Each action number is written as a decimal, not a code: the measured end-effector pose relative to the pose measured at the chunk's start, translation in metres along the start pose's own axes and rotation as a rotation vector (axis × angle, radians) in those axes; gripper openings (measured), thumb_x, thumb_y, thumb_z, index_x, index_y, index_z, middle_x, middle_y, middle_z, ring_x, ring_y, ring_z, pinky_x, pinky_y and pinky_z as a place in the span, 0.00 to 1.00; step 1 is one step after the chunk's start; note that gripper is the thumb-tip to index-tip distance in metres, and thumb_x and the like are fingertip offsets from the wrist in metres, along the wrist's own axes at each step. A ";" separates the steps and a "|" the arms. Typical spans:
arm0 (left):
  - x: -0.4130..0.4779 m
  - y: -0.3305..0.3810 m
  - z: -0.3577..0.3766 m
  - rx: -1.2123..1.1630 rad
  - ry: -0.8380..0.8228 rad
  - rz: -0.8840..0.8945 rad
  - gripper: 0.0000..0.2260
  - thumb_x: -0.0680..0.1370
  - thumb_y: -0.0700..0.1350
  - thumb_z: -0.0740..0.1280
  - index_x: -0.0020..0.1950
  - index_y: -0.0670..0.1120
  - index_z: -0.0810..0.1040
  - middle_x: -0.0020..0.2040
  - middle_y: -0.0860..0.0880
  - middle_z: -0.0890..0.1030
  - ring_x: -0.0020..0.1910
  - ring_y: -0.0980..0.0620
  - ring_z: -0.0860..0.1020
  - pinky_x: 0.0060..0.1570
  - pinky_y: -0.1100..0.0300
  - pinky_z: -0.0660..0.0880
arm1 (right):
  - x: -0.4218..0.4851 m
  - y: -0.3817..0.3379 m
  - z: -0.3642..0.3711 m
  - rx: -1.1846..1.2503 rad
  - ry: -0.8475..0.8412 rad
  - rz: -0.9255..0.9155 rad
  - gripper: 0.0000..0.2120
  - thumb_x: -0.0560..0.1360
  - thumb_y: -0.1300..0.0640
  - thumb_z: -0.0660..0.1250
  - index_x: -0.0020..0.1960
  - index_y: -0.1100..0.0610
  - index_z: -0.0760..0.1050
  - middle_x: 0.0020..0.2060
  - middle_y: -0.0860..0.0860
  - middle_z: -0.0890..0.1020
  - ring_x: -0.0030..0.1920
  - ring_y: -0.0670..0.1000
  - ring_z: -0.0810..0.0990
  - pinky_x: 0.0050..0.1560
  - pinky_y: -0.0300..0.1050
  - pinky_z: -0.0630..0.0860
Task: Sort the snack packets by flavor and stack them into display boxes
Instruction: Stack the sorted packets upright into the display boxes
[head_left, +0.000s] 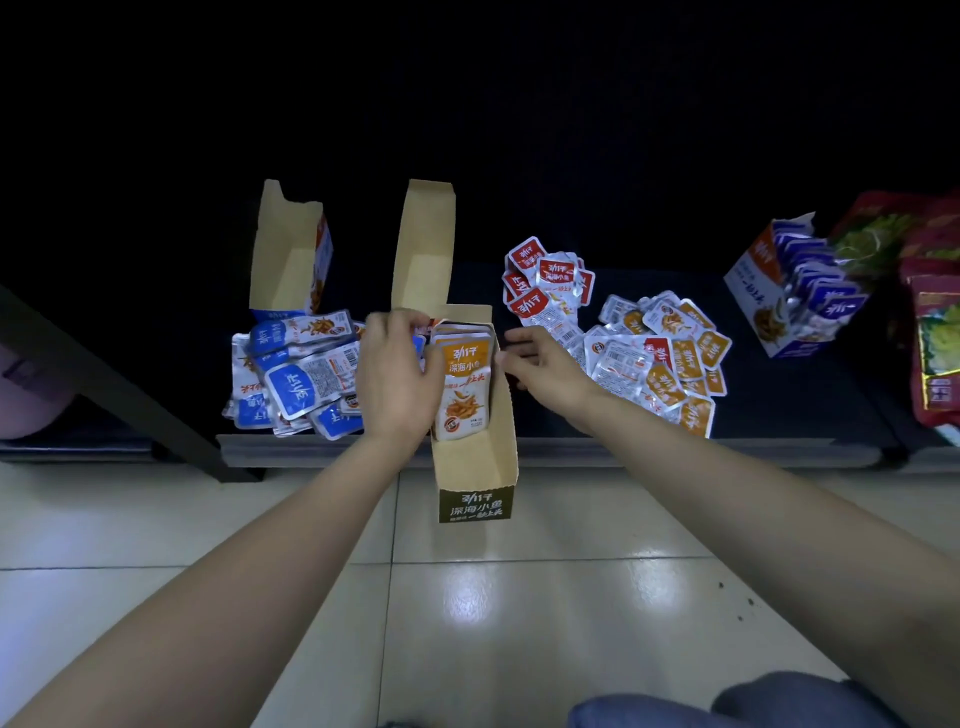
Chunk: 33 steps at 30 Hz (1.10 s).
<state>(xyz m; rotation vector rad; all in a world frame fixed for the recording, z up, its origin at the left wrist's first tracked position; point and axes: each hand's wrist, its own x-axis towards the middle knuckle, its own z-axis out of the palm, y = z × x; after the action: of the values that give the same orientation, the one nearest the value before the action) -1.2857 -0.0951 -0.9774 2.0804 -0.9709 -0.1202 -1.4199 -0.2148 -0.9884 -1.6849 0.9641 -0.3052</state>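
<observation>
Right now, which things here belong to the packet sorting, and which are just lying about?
In the job: middle box, orange packets in it, orange pile, red pile, blue pile, left box, filled blue box, left hand, right hand.

Lying about: red bags at the right edge, dark bar on the left.

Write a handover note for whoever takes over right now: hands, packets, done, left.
Left hand: against the left wall of the orange display box, fingers curled by the stack; grip unclear.
Right hand: open, empty, at the box's right wall.
Done: filled blue box far right; several orange packets stacked in the orange display box.
Left: orange pile, red pile and blue pile loose on the shelf; empty blue box behind the blue pile.
</observation>
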 end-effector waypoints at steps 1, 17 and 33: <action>0.003 0.008 0.001 -0.013 0.042 0.059 0.11 0.77 0.42 0.64 0.59 0.46 0.73 0.57 0.46 0.71 0.54 0.48 0.74 0.50 0.50 0.75 | 0.000 0.001 -0.006 -0.001 0.016 0.009 0.20 0.80 0.53 0.65 0.69 0.56 0.67 0.58 0.51 0.75 0.60 0.51 0.75 0.60 0.46 0.74; 0.013 0.126 0.156 0.185 -0.809 0.221 0.16 0.80 0.47 0.63 0.67 0.46 0.71 0.65 0.42 0.72 0.61 0.44 0.72 0.55 0.55 0.71 | -0.023 0.077 -0.191 -0.248 0.135 0.386 0.03 0.78 0.59 0.65 0.52 0.57 0.74 0.51 0.57 0.80 0.48 0.53 0.78 0.49 0.47 0.77; -0.022 0.091 0.222 0.298 -0.648 0.119 0.32 0.73 0.44 0.72 0.74 0.51 0.63 0.73 0.45 0.60 0.71 0.45 0.58 0.69 0.51 0.63 | 0.013 0.146 -0.182 -0.326 0.196 0.254 0.14 0.69 0.50 0.77 0.44 0.55 0.74 0.48 0.51 0.77 0.51 0.51 0.75 0.47 0.42 0.70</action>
<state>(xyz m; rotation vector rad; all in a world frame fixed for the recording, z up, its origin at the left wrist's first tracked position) -1.4428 -0.2557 -1.0650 2.2918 -1.5727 -0.6528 -1.5915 -0.3571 -1.0589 -1.8203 1.4212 -0.1500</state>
